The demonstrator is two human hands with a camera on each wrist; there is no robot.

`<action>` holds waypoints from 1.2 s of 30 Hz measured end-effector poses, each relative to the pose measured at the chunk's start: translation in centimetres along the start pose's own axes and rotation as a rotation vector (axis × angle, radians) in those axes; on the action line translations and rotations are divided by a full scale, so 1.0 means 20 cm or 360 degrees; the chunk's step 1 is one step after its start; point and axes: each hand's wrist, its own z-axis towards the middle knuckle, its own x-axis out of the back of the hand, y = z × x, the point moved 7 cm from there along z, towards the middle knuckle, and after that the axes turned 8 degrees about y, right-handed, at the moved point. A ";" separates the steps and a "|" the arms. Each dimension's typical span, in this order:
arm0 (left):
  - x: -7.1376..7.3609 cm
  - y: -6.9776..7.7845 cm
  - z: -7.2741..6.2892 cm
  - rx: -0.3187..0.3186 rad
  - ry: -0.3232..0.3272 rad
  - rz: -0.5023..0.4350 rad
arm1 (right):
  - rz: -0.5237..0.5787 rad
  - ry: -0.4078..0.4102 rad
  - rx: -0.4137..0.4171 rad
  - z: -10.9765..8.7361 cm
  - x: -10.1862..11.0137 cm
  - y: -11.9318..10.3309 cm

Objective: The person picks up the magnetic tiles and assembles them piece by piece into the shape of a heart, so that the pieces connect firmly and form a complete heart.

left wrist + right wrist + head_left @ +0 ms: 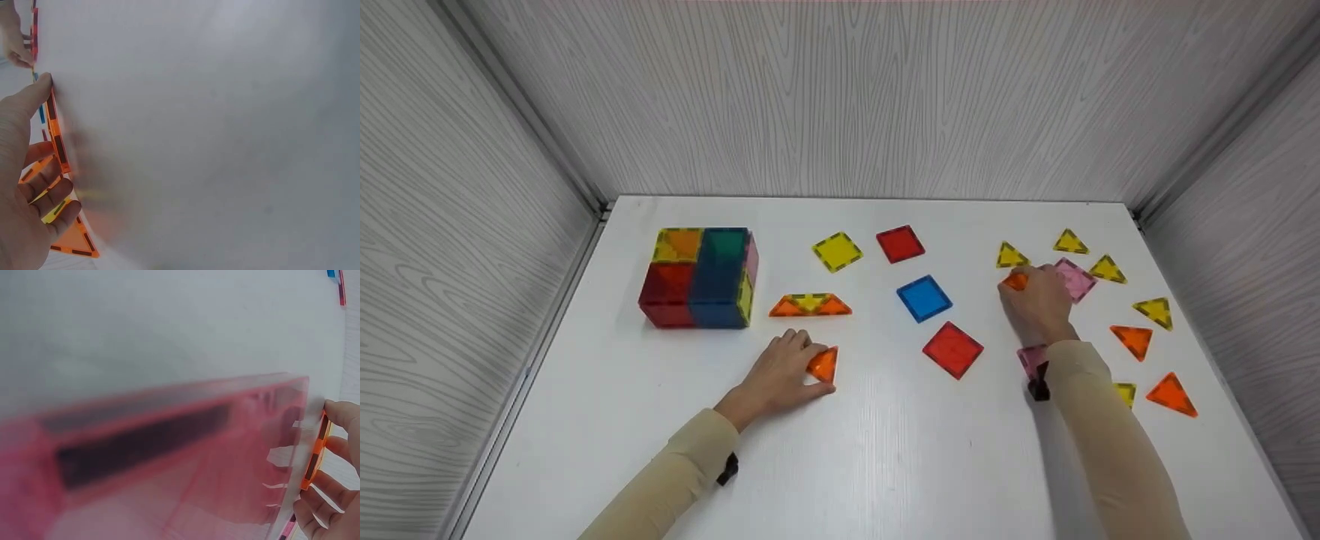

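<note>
My left hand [781,375] pinches an orange triangular magnetic tile [824,365] between thumb and fingers, low over the white table. In the left wrist view the thumb meets one end of that orange tile [58,135]; the other fingers are bent beside it. Just beyond lies a flat strip of orange and yellow triangles [810,304]. On the right, my right hand [1041,300] grips another orange triangular tile [1015,281]. The right wrist view shows thumb and fingers along the edge of this orange tile [316,453]. A pink square tile [1076,280] lies partly behind the right hand.
A box of coloured tiles [694,281] stands at the left. Yellow [837,251], red [901,244] and blue [924,298] squares lie mid-table, with another red square [953,350] nearer. Several yellow and orange triangles [1172,394] are scattered at the right. The right forearm partly covers a second pink tile [1032,360].
</note>
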 end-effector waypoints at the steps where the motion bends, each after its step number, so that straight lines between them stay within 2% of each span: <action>1: 0.00 0.00 0.00 -0.0001 0.0001 0.0002 | 0.0006 0.0004 -0.0002 0.00 0.00 0.00; 9: 0.01 -0.02 0.00 0.0030 -0.0004 -0.0016 | 0.0037 -0.0043 -0.0095 0.00 -0.01 -0.01; 15: 0.02 -0.05 0.01 0.0065 0.0035 -0.0019 | 0.0053 -0.0084 -0.0050 -0.01 0.00 -0.03; 20: 0.03 -0.07 0.00 0.0111 0.0041 -0.0013 | 0.0041 -0.0100 0.0039 -0.06 0.01 -0.09; 28: 0.05 -0.10 -0.03 0.0178 0.0071 0.0009 | 0.0036 -0.0169 0.0337 -0.25 -0.05 -0.35; 31: 0.05 -0.10 -0.03 0.0198 0.0094 0.0013 | -0.0016 -0.0227 0.0543 -0.36 -0.09 -0.48; 34: 0.05 -0.10 -0.04 0.0217 0.0089 0.0022 | -0.0073 -0.0290 0.0781 -0.48 -0.15 -0.61; 36: 0.05 -0.10 -0.04 0.0224 0.0077 0.0022 | -0.0096 -0.0315 0.0895 -0.56 -0.19 -0.68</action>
